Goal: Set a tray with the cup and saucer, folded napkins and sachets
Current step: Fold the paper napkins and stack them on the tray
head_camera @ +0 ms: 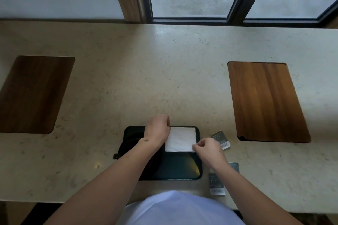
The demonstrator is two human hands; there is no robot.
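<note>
Two hands work over a black tray (198,151) that sits on the pale stone desk (137,78) near its front edge, seen from the head camera. A white folded napkin (181,139) lies across the far right part of the tray. The left hand (158,128) has its fingers curled onto the napkin's far left corner and appears to pinch it, with the wrist crossing over the tray's left side. The right hand (208,149) pinches the napkin's near right corner between thumb and fingertips.

Under the left forearm a dark round saucer (128,147) shows partly on the left half of the tray; the cup cannot be made out there. A small dark tab sticks out past the tray's left rim, and what it is cannot be told.

Three grey sachets lie on the desk right of the tray: one sachet (219,138) just beyond the right hand, a second sachet (235,167) beside the right forearm, and a third sachet (216,184) nearest the desk's front edge.

Set into the desk are two wooden panels, a dark left panel (34,93) and a lighter right panel (265,100), both well apart from the tray
</note>
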